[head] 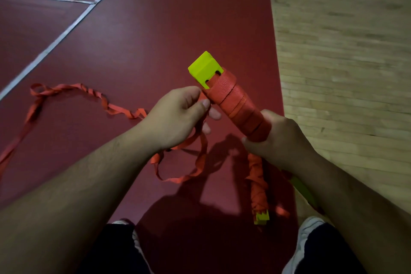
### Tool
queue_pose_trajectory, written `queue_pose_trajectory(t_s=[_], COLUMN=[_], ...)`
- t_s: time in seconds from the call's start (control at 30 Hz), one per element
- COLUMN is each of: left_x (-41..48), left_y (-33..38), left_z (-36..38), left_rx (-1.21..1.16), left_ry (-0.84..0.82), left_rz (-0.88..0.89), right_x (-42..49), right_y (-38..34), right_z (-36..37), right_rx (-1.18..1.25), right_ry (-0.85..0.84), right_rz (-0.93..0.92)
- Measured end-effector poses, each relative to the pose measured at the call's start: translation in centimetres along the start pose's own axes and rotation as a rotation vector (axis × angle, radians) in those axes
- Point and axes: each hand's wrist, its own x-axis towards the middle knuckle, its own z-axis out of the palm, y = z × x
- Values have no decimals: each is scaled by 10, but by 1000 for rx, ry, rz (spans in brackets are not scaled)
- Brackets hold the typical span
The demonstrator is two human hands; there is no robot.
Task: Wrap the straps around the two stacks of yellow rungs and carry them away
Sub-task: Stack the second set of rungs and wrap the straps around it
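Dark red floor mat (155,29) (pale seam lines (66,29)) borders light wooden flooring (344,51).

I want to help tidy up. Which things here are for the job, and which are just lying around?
For the job: yellow rung stack, orange strap, second wrapped stack, left hand, right hand.
Just around: red mat, wooden floor, white shoes.

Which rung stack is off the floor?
The upper stack, gripped by the right hand, left hand pinching its strap; the other stack lies on the mat.
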Motion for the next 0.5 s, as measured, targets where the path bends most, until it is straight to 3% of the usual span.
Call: queue_pose_trajectory(t_s=[0.1,0.27,0.5], left_x=[-1,2,1], left_y=[1,-3,0], left_z=[6,5,14], left_rx=[-111,-10,-61], left_ry=[56,41,100], left_rz=[8,44,-50], right_x=[-1,-1,-3], right_y=[-3,-2,-2], right_z=[2,0,2], right_rx=[5,16,-31], right_ry=[-2,11,-5], right_rz=[-7,-3,19])
